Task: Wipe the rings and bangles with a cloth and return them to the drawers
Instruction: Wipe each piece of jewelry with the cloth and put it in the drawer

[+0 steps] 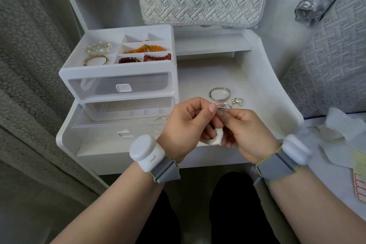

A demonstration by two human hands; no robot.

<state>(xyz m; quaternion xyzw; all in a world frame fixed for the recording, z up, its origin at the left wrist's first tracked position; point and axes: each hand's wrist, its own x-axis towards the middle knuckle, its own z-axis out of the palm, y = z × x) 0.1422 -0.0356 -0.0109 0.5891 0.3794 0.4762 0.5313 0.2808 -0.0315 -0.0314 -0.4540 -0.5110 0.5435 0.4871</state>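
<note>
A person's left hand (190,123) and right hand (247,132) are meeting over the front of a white rimmed table (277,105), fingers curled. The left hand is pinching a small silver ring (223,106) with a pinkish spot. The right hand is pinching a small white cloth (216,137) against it, though the grip is partly hidden.

The task is looking partway done. A plain silver bangle (219,92) and a small silver charm ring (237,101) are lying just beyond the hands, not yet put away.

A white plastic drawer unit (118,69) is standing at the table's left edge. Its top tray is holding:
- a clear bead bracelet (98,47)
- a gold bangle (95,60)
- an amber bead string (144,48)
- a dark red bead string (128,60)
- a red bead string (158,57)

The upper clear drawer (121,85) is sitting closed. The lower clear drawer (118,125) is standing pulled out, with a thin silver hoop (160,119) lying inside.
</note>
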